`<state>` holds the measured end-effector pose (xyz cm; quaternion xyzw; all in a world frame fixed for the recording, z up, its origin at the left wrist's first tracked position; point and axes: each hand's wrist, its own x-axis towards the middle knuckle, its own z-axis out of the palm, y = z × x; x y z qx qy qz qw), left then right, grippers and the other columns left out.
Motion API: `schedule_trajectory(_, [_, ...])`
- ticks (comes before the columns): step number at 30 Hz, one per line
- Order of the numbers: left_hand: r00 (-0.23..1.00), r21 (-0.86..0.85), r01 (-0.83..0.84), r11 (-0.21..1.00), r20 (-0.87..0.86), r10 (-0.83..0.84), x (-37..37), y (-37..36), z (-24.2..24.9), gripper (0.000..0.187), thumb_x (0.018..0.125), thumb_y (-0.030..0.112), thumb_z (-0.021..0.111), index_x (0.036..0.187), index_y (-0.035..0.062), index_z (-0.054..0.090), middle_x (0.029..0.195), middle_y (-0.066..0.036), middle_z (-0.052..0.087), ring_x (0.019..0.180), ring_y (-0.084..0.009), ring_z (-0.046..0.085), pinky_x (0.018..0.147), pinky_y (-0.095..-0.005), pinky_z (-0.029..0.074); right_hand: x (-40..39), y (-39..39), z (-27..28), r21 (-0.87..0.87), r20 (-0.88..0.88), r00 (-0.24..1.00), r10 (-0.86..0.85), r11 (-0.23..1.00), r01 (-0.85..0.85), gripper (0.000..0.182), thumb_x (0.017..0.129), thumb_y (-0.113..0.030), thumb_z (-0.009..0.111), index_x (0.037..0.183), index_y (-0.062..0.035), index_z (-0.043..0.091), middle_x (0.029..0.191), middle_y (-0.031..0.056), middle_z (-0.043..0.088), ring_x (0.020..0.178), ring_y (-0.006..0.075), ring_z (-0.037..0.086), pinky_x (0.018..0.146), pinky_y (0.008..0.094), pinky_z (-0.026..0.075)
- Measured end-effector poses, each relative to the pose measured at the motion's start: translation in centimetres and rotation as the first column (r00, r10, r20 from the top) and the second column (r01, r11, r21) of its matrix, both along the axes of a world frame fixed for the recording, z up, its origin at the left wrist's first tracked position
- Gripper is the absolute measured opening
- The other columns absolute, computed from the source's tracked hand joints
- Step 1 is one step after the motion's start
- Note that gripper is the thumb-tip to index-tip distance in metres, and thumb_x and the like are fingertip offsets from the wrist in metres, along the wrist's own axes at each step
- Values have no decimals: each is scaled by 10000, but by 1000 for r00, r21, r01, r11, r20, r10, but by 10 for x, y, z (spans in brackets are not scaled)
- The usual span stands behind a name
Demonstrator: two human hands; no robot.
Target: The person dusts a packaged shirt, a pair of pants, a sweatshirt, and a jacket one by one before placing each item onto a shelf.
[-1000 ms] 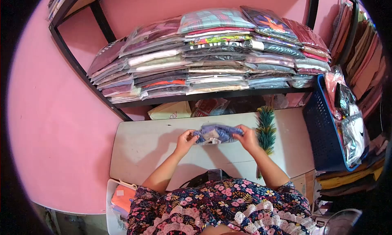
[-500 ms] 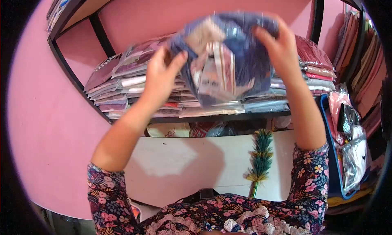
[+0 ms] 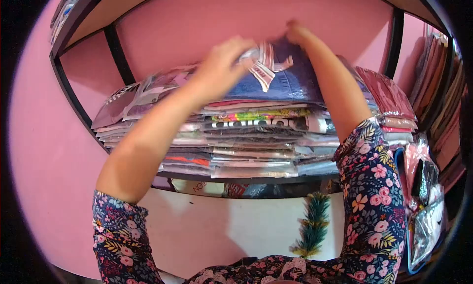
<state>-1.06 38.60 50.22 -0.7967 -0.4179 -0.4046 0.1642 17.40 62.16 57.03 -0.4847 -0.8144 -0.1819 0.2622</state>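
Observation:
A blue denim garment in clear plastic [image 3: 290,84], with a striped tag or ribbon [image 3: 263,72] at its front, lies on top of the middle stack of packed clothes on the shelf. My left hand [image 3: 229,62] is at the garment's left side, its fingers closed on the edge of the plastic. At the far right corner, against the pink wall, is my right hand [image 3: 297,33]; motion blurs it and its fingers cannot be made out.
Stacks of bagged clothes [image 3: 256,153] fill the black-framed shelf [image 3: 118,54]. Below are a white surface [image 3: 182,225] and a green tinsel branch [image 3: 313,225]. At right stand a blue-edged bin with plastic packets [image 3: 427,225] and hanging garments [image 3: 433,82].
Both hands have moved forward to the shelf. The denim package, held up in the air before, now rests on the middle stack. The view has shifted, showing more of the stacks.

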Motion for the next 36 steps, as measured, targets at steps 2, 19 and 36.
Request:
schedule_trajectory(2, [960,26,-80,996,-268,84,10,-18,-23,439,873,285,552,1269,105,496,1327,-193,436,1225,-336,415,1030,-402,317,0,0,-14,-29,96,995,-15,999,18,512,740,-216,628,1237,-135,536,1231,161,550,1166,312,501,988,412,377])
schedule_trajectory(19, [980,-90,-46,995,-197,28,13,1,-37,395,883,170,505,1263,62,492,1311,-172,466,1233,-327,411,1031,-409,324,-3,-71,-43,-277,453,748,485,874,-399,480,915,-402,417,1280,-96,475,1276,157,511,1174,338,484,986,410,378])
schedule_trajectory(36, [826,-905,-249,-345,-384,412,-54,-422,-413,708,848,476,518,1377,51,316,1301,-242,447,1218,-390,418,1021,-434,335,106,-316,-303,-780,-546,748,376,97,-618,500,852,-239,619,1300,-89,455,1103,148,604,944,204,607,816,340,481])
